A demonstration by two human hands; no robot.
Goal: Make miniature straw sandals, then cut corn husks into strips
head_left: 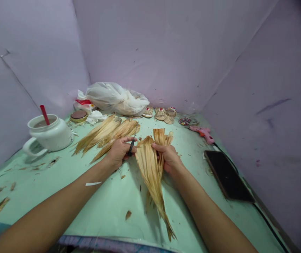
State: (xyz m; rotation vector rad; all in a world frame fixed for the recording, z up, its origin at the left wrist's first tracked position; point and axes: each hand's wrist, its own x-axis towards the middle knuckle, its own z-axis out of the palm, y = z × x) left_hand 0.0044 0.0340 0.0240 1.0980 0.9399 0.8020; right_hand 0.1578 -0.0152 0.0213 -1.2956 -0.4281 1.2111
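Dried corn husks (150, 161), tan and pleated, hang from my right hand (170, 156), which is closed on their upper part. Their narrow ends point down toward the table's front edge. Just left of them, my left hand (120, 151) is closed around small black-handled scissors (131, 147), with a thin blade pointing up and away. The fingertips of my left hand are close to the husk's left edge; whether they touch it I cannot tell. Behind my left hand, more dried husks (100, 131) lie in a loose pile on the table.
A white mug (51, 135) with a red stick stands at left. At the back lie a white plastic bag (116, 98), a round brown-topped container (78, 116) and small woven shoes (164, 114). A pink glue gun (204, 133) and a dark phone (228, 175) lie at right.
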